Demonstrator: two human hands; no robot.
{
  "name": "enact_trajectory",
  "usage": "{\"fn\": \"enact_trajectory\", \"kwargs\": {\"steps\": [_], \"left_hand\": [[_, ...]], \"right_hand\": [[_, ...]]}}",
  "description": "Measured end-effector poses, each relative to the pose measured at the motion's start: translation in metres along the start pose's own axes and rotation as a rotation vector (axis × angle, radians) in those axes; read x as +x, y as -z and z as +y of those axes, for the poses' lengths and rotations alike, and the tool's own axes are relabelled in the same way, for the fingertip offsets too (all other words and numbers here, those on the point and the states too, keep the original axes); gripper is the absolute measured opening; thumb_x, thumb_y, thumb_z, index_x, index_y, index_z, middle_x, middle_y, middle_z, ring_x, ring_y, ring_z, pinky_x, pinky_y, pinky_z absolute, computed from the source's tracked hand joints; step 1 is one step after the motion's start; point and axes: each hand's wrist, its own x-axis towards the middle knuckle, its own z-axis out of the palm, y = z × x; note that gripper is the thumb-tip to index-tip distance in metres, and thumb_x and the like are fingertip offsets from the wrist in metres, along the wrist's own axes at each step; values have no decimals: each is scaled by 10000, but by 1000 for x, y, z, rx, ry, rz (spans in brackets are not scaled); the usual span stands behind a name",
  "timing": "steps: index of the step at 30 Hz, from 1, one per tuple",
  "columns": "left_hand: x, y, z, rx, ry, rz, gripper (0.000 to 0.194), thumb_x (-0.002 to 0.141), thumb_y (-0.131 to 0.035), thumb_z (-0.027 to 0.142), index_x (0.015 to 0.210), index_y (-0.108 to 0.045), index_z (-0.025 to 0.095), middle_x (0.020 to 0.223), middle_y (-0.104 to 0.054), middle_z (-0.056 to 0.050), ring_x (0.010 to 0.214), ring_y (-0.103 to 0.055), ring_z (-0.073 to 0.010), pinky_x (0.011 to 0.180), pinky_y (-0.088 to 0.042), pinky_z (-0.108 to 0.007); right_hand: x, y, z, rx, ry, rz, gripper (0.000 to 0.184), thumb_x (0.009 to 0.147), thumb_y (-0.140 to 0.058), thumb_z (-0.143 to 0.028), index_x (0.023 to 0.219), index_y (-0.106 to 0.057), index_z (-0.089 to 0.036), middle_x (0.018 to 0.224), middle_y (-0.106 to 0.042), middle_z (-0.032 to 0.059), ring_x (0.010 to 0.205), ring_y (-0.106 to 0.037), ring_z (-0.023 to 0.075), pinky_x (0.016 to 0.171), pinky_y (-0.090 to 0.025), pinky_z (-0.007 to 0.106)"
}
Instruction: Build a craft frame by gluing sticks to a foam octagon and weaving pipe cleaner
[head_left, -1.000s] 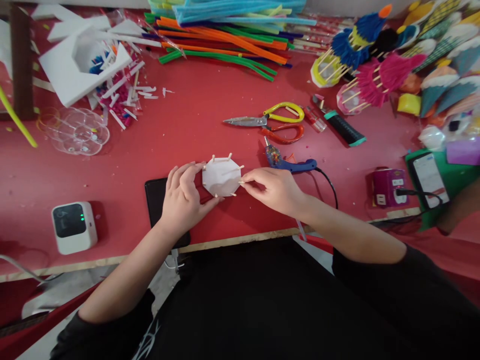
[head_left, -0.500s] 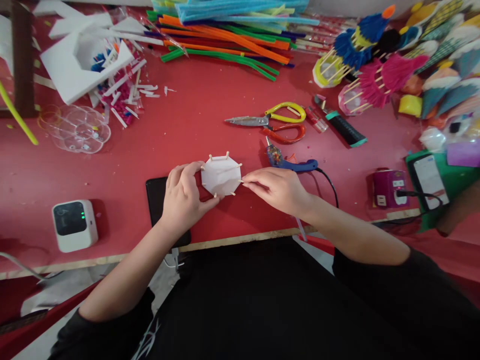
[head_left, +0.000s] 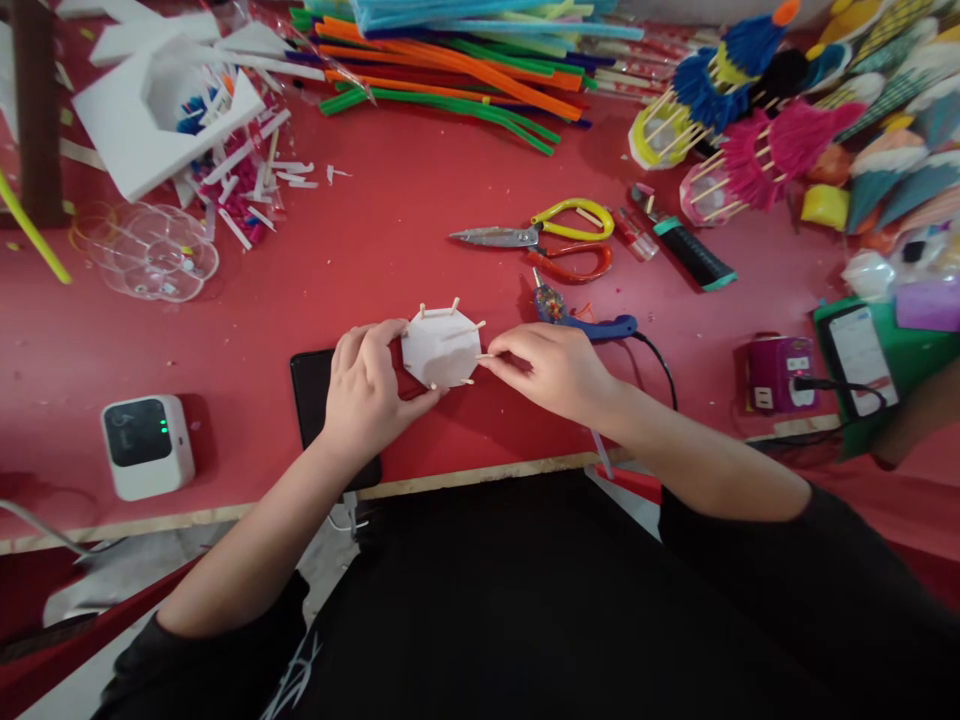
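A white octagonal piece with several short wooden sticks standing round its edge is in front of me over the red table. My left hand grips its left side, fingers at the upper left corner and thumb along the lower edge. At the right edge, my right hand pinches a thin wooden stick between thumb and forefinger; the stick's end meets the octagon's rim. Just beyond my right hand lies a blue glue gun. A black phone lies partly under my left hand and wrist.
Scissors and a black-and-teal cutter lie ahead. Pipe cleaners are heaped at the back. White foam scraps and a clear flower-shaped tray are left; a white device sits nearer. A purple power socket stands right.
Both hands stay nearly in place. The right fingers have shifted slightly up at the octagon's right edge, still pinching the stick. The view has moved very slightly.
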Motion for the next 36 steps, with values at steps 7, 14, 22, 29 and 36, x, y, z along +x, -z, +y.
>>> {"fn": "enact_trajectory", "kwargs": {"steps": [7,14,22,29,36], "left_hand": [[-1,-2,0,-26,17,-11,783,776,-792,460,1376,-399,145,1266,-641,-218,1156,-619,-389,1002,-479,-562],[-1,-2,0,-2,19,-27,768,792,-774,475,1369,-395,139,1258,-641,-215,1155,-618,-385,994,-481,-550],[0,-2,-1,23,-20,13,797,796,-776,521,1374,-383,139,1245,-648,-207,1133,-636,-374,991,-489,-534],[-1,-4,-1,-8,-9,0,826,796,-781,495,1405,-343,151,1273,-641,-225,1147,-633,-383,1005,-475,-565],[-1,-4,-2,-24,25,0,809,775,-793,519,1381,-387,170,1279,-640,-205,1173,-623,-377,1021,-471,-557]], "right_hand": [[10,5,1,-2,-35,-99,141,954,-646,-277,883,-720,-180,790,-755,41,712,-691,166,673,-521,280],[12,16,8,80,105,-204,241,982,-547,-122,1112,-740,-184,1083,-791,62,976,-745,182,882,-592,319],[10,7,8,70,105,-149,224,990,-541,-161,1026,-761,-180,975,-804,52,884,-758,181,786,-605,301],[6,3,6,54,117,-114,232,999,-531,-170,1017,-762,-173,968,-802,64,887,-758,189,790,-608,306],[3,1,5,60,97,-97,236,991,-531,-154,1018,-763,-179,988,-803,69,906,-760,199,807,-622,332]]}}
